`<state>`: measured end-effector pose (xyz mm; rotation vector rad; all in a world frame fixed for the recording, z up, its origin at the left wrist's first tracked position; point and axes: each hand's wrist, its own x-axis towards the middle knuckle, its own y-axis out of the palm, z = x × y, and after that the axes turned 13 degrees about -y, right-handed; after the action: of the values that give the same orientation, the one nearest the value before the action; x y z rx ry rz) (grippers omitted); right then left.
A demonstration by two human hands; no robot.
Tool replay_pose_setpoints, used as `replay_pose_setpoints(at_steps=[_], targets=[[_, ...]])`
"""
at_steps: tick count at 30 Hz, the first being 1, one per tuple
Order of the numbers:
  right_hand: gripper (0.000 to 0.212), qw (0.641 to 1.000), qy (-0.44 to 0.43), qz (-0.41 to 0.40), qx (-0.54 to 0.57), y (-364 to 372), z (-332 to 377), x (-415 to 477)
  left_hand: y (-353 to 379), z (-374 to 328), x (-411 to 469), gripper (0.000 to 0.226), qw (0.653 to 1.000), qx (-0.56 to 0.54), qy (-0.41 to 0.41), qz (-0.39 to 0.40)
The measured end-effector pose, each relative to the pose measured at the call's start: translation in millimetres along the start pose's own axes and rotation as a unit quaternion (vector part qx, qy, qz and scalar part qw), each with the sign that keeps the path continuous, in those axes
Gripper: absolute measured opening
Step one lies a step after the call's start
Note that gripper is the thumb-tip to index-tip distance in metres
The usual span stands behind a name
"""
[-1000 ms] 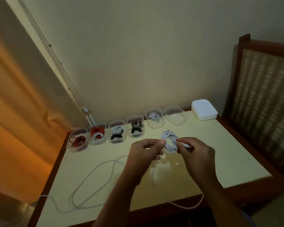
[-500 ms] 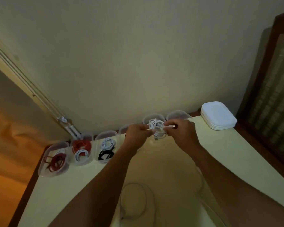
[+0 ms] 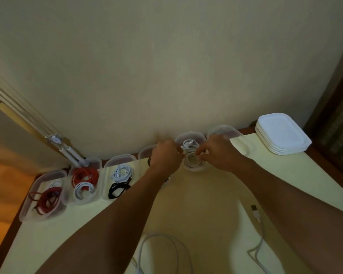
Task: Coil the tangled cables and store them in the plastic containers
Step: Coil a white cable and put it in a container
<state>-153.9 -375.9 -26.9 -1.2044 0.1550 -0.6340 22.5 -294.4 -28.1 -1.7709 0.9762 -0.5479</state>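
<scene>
while your left hand (image 3: 167,153) and right hand (image 3: 219,153) each pinch one side of the small coiled white cable (image 3: 191,162), fingers curled on its loops, the coil sits at the near end of the rounded clear plastic container (image 3: 186,135), fifth from the left in the row along the wall. whether it rests on the bottom you cannot tell from this view. the container already holds a second white coil with a metal plug tip (image 3: 189,144).

hazards from this position:

1. spring-back. if you release both pinches together, the stiff loops are likely to open and climb over the rim. release one side, press the coil flat, then release the other.
2. snagging. the plug tip of the stored coil can catch a loop and drag either coil out with your fingers.
3. tipping. the container looks light. an off-centre push could tilt it on the pale yellow table top (image 3: 206,204) or knock the empty clear container (image 3: 225,129) just to its right.
4. trailing cable. the long loose white cable (image 3: 162,246) and a usb plug (image 3: 254,211) lie between and beside your forearms, so a careless sweep could pull them off the near edge.

check that no loop stands above the rim, or a lid from the stack of white plastic lids (image 3: 281,135) is unlikely to seat.
</scene>
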Motion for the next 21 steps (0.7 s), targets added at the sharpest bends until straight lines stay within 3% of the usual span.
replay_pose_setpoints(at_steps=[3, 10, 16, 21], targets=[[0.028, 0.994, -0.010, 0.048, -0.100, -2, 1, 1, 2, -1, 3, 0.025, 0.998, 0.048, 0.034, -0.026], [0.030, 0.986, 0.005, 0.110, -0.126, 1, 0, -5, 6, -4, 9, 0.032, 0.993, 0.112, 0.037, 0.001], [0.021, 0.996, 0.021, -0.066, 0.048, -7, 7, -38, -20, 0, -26, 0.022, 0.998, -0.022, 0.060, -0.014], [0.016, 0.988, 0.070, -0.074, 0.116, -4, 51, -93, -38, 33, -97, 0.016, 0.993, -0.063, 0.098, -0.008]])
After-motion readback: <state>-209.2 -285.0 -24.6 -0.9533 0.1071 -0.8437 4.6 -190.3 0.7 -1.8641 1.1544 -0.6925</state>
